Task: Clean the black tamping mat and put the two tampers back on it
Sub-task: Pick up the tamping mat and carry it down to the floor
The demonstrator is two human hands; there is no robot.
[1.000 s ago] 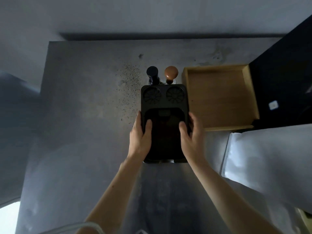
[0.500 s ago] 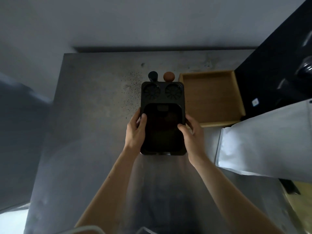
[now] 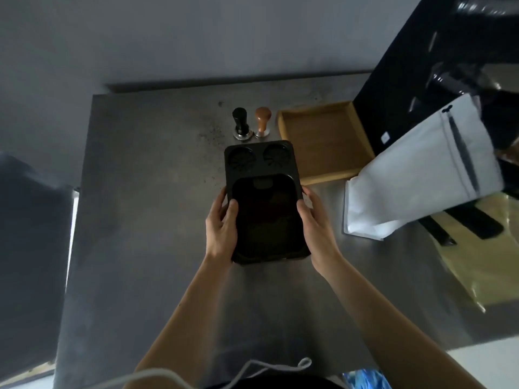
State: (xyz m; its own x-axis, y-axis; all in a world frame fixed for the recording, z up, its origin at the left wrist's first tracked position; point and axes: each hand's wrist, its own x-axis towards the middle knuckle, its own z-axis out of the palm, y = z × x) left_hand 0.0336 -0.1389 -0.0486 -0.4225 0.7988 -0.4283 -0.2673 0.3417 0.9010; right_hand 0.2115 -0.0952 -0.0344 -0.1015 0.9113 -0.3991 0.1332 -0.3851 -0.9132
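The black tamping mat [image 3: 261,169] is a long rubber tray with two round ribbed wells at its far end and a big rectangular recess nearer me. My left hand [image 3: 220,228] grips its left edge and my right hand [image 3: 316,223] grips its right edge, thumbs over the rim. The mat looks lifted off the grey counter [image 3: 146,220] and tilted slightly. Behind it, two tampers stand upright on the counter: a black-handled tamper [image 3: 240,123] and a wooden-handled tamper [image 3: 262,122] to its right.
Coffee grounds [image 3: 209,136] speckle the counter left of the tampers. An empty wooden tray [image 3: 323,141] sits at the right, a white bag [image 3: 415,178] lies nearer, and a black machine [image 3: 421,80] fills the far right. A dark shape [image 3: 31,248] borders the left.
The mat has come toward me and away from the tampers, held by both hands; a gap now shows between its far end and them. The view has widened to the right.
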